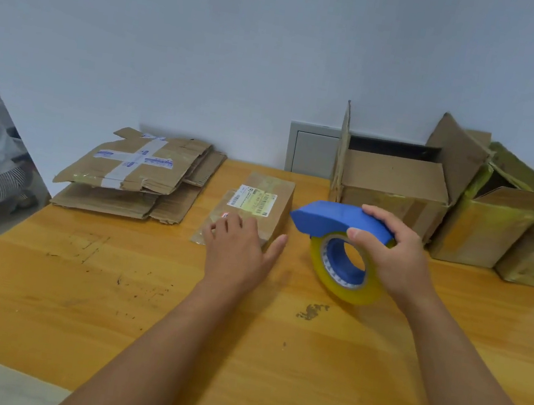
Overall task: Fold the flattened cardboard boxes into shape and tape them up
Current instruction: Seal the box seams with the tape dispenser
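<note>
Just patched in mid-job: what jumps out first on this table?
The blue tape dispenser with its yellowish roll, gripped by the right hand at centre right. Beside it, the left hand rests flat on a small labelled box. Flattened cardboard is stacked at the back left.

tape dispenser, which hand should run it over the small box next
Right. The right hand already has its grip on the tape dispenser, beside the small box; the left hand lies flat on that box.

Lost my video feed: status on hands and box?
Left hand flat on small box. Right hand grips tape dispenser. Nothing between them.
</note>
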